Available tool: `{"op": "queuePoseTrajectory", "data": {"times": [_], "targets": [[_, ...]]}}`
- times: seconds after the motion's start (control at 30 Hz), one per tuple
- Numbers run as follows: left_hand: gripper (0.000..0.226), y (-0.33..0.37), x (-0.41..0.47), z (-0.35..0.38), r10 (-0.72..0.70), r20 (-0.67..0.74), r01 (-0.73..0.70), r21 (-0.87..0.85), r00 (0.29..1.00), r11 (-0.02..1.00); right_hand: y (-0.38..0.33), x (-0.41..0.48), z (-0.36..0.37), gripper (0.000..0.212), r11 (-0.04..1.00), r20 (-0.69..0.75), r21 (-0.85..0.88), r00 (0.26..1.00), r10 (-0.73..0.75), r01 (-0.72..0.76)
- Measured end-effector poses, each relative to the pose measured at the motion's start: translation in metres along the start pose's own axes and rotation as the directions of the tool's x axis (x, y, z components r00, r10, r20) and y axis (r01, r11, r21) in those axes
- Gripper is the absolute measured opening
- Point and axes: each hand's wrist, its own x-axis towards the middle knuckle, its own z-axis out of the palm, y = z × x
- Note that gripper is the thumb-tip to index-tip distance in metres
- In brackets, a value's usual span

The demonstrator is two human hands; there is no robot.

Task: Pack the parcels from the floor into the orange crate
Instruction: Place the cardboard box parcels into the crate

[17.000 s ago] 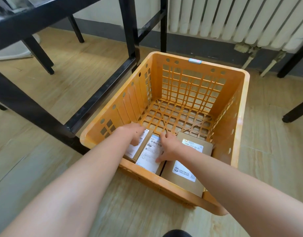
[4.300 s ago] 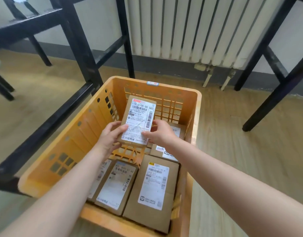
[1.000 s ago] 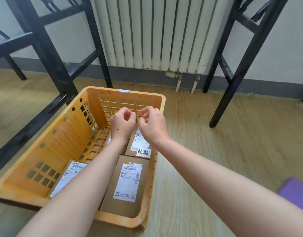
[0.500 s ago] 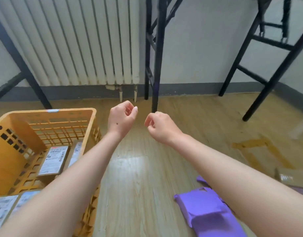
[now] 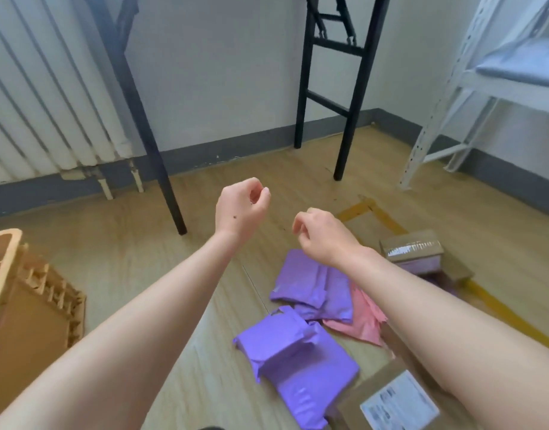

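- The left hand [image 5: 240,212] hangs in the air over the wooden floor [image 5: 136,262], back toward the camera, fingers loosely curled toward the palm — it holds nothing.
- The right hand [image 5: 321,235] hovers just beside it and a little lower, fingers likewise loosely curled and empty; the two hands are near each other but apart.
- The orange crate [image 5: 31,324] shows only as a blurred corner at the left edge of the view, well apart from both hands; its inside cannot be seen.
- The parcels lie on the floor below and right of the hands. Nearest the camera is a purple parcel [image 5: 298,358], a soft crumpled mailer lying flat.
- Beyond it, directly beneath the right wrist, lies a second purple parcel [image 5: 307,280]; whether it is one mailer or two overlapping cannot be told.
- A pink parcel [image 5: 364,321] lies between the two purple ones, partly tucked under the farther one and partly hidden by the right forearm.
- A cardboard parcel [image 5: 391,401] with a white label sits at the bottom edge, touching the near purple parcel; the print is too blurred to read.
- Farther right, a brown box [image 5: 411,248] rests on the floor past the right forearm, with a pale strip across its top.
- Yellow tape [image 5: 372,214] marks the floor behind the right hand.
- A white radiator [image 5: 49,103] lines the wall at left, a black table leg [image 5: 142,119] slants in front of it, and a white metal rack [image 5: 446,113] stands in the right corner.
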Motion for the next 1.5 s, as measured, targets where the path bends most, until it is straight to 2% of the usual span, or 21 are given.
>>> {"op": "queuePoseTrajectory", "data": {"times": [0.07,0.17,0.33,0.5,0.67,0.8,0.97,1.03,1.1,1.2,1.3,1.4,1.5], "targets": [[0.027,0.017,-0.001,0.020,0.079,0.091,-0.083,0.047,0.993,0.995,0.024,-0.007,-0.004,0.024,0.999,-0.026,0.024,0.999,0.043,-0.042],[0.021,0.036,-0.005,0.047,0.218,0.239,-0.257,0.144,0.946,0.956,0.055,-0.013,-0.006,0.023,0.990,-0.060,0.064,0.989,0.133,-0.129],[0.022,0.049,-0.022,0.092,0.281,0.350,-0.363,0.195,0.894,0.911,0.090,-0.025,0.002,0.021,0.975,-0.039,0.103,0.978,0.204,-0.199],[0.020,0.051,-0.032,0.127,0.318,0.479,-0.440,0.165,0.818,0.883,0.119,-0.038,0.015,0.021,0.960,0.016,0.136,0.969,0.245,-0.245],[0.024,0.045,-0.059,0.156,0.397,0.592,-0.546,0.087,0.701,0.833,0.146,-0.059,0.035,0.023,0.928,0.147,0.129,0.933,0.330,-0.349],[0.044,0.047,-0.087,0.173,0.396,0.650,-0.529,0.010,0.648,0.849,0.158,-0.083,0.062,0.025,0.893,0.262,0.126,0.882,0.391,-0.433],[0.031,0.045,-0.127,0.197,0.255,0.776,-0.493,0.081,0.577,0.867,0.160,-0.121,0.086,0.025,0.820,0.301,0.156,0.817,0.492,-0.551],[0.020,0.042,-0.143,0.207,0.198,0.823,-0.464,0.088,0.532,0.881,0.160,-0.135,0.095,0.026,0.789,0.282,0.159,0.794,0.539,-0.593],[0.016,0.040,-0.158,0.214,0.136,0.870,-0.412,0.082,0.473,0.908,0.161,-0.148,0.103,0.029,0.751,0.262,0.142,0.756,0.600,-0.645],[0.029,0.034,-0.182,0.222,0.045,0.920,-0.335,0.095,0.388,0.937,0.161,-0.167,0.114,0.043,0.672,0.278,0.043,0.655,0.702,-0.739],[0.048,0.028,-0.204,0.227,-0.069,0.933,-0.253,0.166,0.353,0.953,0.157,-0.187,0.128,0.057,0.550,0.236,0.003,0.536,0.811,-0.835],[0.065,0.025,-0.221,0.230,-0.173,0.942,-0.117,0.213,0.287,0.970,0.154,-0.206,0.150,0.076,0.390,0.272,0.051,0.388,0.881,-0.920],[0.058,0.025,-0.238,0.232,-0.306,0.935,-0.007,0.312,0.178,0.950,0.153,-0.220,0.168,0.091,0.221,0.350,0.161,0.265,0.898,-0.962]]}}
